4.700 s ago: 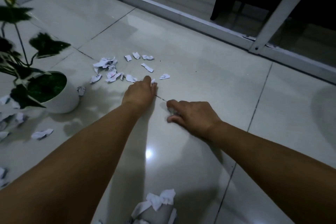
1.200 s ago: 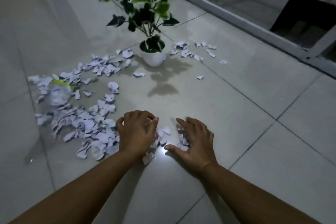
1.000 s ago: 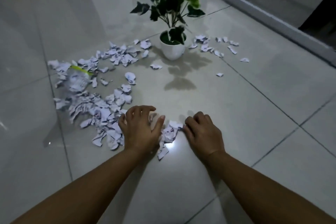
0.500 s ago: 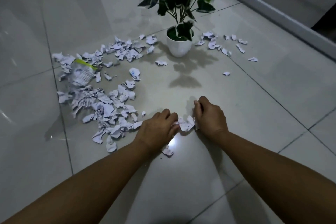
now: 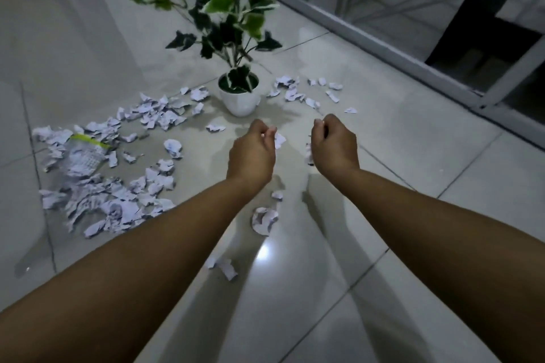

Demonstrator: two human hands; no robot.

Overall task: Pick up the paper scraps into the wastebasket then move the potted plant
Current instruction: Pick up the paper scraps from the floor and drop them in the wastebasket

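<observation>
Both fists, left hand (image 5: pixel 252 153) and right hand (image 5: pixel 334 146), clutch paper scraps (image 5: pixel 279 139).

The paper scraps (image 5: pixel 118 203) are white with faint grey print. The wastebasket (image 5: pixel 84 153) is a pale, see-through mesh with a lime-green rim. The potted plant (image 5: pixel 239 97) has a plain white pot and dark green leaves edged in cream (some paler green up top). The floor (image 5: pixel 398 162) is glossy off-white tile with dark grout lines.
</observation>
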